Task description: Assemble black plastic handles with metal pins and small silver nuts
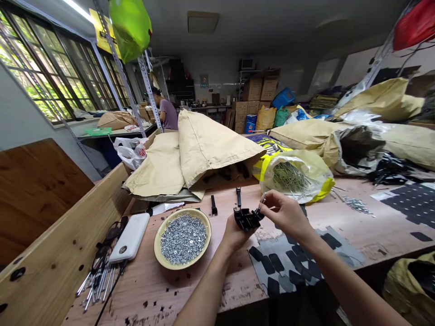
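My left hand (234, 233) is closed around a black plastic part (247, 219), held up over the bench. At the part's right end, my right hand (282, 212) pinches a small shiny metal piece (262, 200), too small to name for certain. Two slim black plastic pieces lie beyond the hands, one narrow strip (213, 205) to the left and another strip (238, 197) just behind the held part. Left of my left hand stands a cream bowl (157, 246) full of small silvery nuts (183, 239).
A white power bank (129, 237), glasses (101, 258) and metal rods (98, 283) lie left. Black pads on a grey sheet (288, 265) lie right. Behind are a bag of long metal pins (290, 175) and tan sacks (214, 147). Another person (168, 113) sits far back.
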Demonstrator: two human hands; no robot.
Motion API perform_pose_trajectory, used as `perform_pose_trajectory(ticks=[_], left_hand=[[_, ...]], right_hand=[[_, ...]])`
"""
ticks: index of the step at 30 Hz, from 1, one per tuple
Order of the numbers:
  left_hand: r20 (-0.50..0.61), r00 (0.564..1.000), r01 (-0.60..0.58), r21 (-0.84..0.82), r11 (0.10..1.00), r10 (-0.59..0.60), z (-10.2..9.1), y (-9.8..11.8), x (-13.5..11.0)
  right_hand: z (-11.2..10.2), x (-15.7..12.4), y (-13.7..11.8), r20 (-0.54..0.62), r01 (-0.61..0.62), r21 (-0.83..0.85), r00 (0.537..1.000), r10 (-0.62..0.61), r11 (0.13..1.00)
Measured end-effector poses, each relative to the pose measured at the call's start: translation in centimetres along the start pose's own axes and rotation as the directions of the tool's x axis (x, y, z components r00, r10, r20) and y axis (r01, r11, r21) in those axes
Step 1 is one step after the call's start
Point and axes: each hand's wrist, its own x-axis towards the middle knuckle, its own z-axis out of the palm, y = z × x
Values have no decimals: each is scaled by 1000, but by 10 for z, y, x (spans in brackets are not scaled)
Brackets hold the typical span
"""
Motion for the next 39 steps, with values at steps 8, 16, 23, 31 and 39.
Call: perform_pose_trajectory(ticks=[8,16,23,31,39], left_hand=[[14,1000,8,81,997,-9,4,3,-2],[2,1000,26,149,989,-27,3,18,-4],[-17,1000,5,156,988,-2,3,18,-3],[-43,996,82,89,993,-78,-1,27,-2],[-91,995,40,-71,997,-47,-1,15,3]], right_hand=[[0,6,-12,9,20,44,1000,-20,999],[15,6,1,67,163,-122,986,-156,979],[20,9,1,33,216,-167,976,-213,962],[19,9,10,167,169,-70,974,-156,983],[-48,65,121,-322,-449,-412,886,334,793]])
